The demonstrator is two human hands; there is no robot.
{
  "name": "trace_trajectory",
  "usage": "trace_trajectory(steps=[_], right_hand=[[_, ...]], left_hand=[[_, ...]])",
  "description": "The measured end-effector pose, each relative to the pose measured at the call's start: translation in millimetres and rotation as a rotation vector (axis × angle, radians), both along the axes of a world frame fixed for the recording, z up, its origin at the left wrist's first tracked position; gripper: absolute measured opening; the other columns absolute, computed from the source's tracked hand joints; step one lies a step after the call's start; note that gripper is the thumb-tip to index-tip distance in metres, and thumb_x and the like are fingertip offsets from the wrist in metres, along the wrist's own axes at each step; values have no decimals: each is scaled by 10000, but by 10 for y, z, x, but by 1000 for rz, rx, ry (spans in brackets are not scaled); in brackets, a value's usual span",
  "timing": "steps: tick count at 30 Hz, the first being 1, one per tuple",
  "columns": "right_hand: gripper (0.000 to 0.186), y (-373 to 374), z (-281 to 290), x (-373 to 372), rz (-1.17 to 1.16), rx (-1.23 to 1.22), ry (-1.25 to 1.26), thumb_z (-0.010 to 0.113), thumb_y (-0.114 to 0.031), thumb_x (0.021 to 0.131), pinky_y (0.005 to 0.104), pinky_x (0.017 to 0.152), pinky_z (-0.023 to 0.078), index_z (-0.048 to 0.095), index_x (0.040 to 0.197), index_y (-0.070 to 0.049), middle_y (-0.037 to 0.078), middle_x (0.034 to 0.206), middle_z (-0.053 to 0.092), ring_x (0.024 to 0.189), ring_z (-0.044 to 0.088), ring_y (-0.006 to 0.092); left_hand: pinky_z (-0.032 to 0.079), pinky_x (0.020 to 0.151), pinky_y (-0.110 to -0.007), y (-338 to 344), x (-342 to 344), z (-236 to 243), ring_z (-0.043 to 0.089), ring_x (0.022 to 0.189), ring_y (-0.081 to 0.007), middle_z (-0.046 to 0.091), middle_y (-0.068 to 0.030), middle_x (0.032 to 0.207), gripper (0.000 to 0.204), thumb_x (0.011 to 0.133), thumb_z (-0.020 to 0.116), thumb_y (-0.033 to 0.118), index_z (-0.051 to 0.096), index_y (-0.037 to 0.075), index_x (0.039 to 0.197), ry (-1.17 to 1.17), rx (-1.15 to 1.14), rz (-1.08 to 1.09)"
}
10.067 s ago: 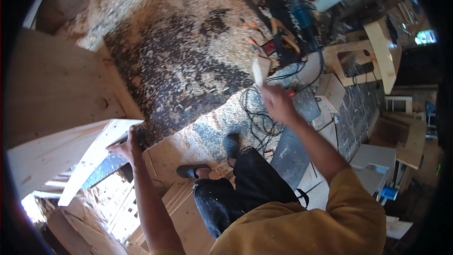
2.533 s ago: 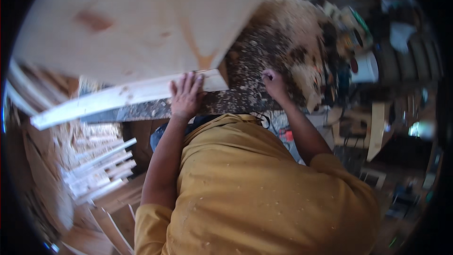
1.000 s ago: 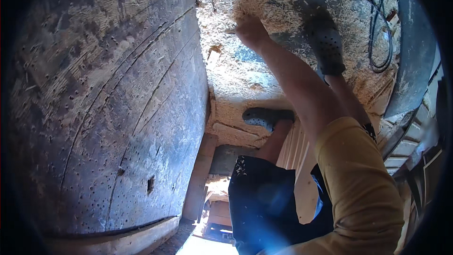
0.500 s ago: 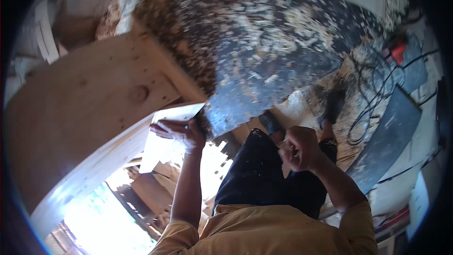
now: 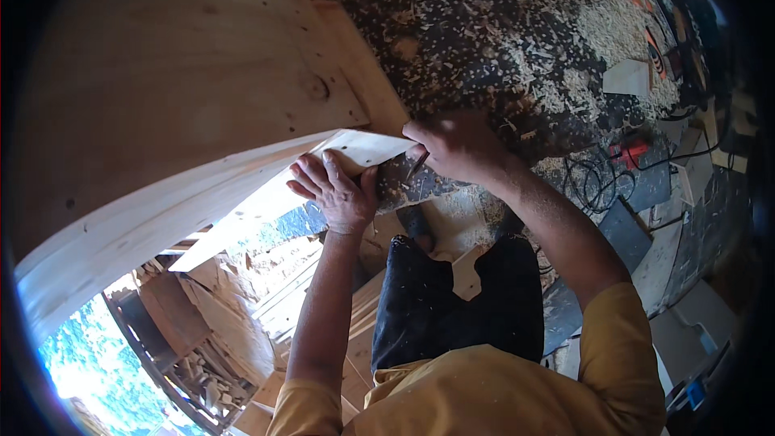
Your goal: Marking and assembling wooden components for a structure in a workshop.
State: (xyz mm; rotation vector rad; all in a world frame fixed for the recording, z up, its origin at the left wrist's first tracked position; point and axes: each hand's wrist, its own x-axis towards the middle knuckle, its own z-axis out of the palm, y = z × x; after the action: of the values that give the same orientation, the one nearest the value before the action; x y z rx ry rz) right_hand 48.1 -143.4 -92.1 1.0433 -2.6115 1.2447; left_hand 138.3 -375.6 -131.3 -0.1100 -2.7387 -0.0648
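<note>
A large wooden panel (image 5: 202,73) with knots and screw holes stretches across the left. Against its near edge lies a pale, thin strip of wood (image 5: 367,145) that tapers to a corner at the right. My left hand (image 5: 339,194) presses on this strip, its fingers spread and the thumb apart. At the strip's right corner is my right hand (image 5: 460,145), its fingers closed around a pencil (image 5: 417,165). Only the slim, dark, pointed end of the pencil shows below the fingers.
A dark work surface (image 5: 452,40) strewn with wood shavings spreads beyond my hands. To the right lie a red tool (image 5: 628,152), coiled black cable (image 5: 593,186) and a pale wood block (image 5: 626,78). Wood scraps (image 5: 210,387) are piled at the lower left.
My right hand has moved from above my legs up and left to the strip's corner. My left hand stays at the strip. The view has shifted, bringing the panel farther up and right.
</note>
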Motion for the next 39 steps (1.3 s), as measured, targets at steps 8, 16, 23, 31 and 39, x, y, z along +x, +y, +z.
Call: trace_trajectory(steps=[8,16,23,31,39], right_hand=[[116,-87,-43,15,31,-50,-12,632,-37,731,356,477,465,541,774,-95,61,612,579,553,606,228],[142,-98,27,5,-31,51,-122,653,-108,782,361,481,456,514,770,-85,65,610,572,558,604,233],[184,-95,-57,118,-159,41,-123,709,-118,744,353,501,456,534,785,-82,64,628,574,554,588,230],[185,92,-31,224,-270,-45,-139,674,-65,720,359,538,474,574,874,-91,83,672,599,610,614,240],[244,-79,-30,-44,43,59,-39,741,-122,722,325,529,465,614,918,-51,85,722,633,606,620,218]], left_hand=[[-53,1025,-651,25,15,55,-6,1351,-505,65,-297,1467,887,790,641,426,154,41,1423,20,-2,9],[-27,1033,-644,39,7,93,38,1351,-510,114,-317,1458,888,774,668,403,179,49,1424,46,16,17],[-28,1059,-601,85,0,81,59,1373,-454,161,-265,1473,850,757,696,410,263,110,1424,102,102,24],[-47,1074,-569,73,-3,100,70,1389,-414,204,-233,1475,818,756,703,428,308,161,1421,124,160,40],[-27,1079,-558,68,-27,98,98,1384,-414,195,-215,1485,795,757,697,451,333,191,1414,129,191,40]])
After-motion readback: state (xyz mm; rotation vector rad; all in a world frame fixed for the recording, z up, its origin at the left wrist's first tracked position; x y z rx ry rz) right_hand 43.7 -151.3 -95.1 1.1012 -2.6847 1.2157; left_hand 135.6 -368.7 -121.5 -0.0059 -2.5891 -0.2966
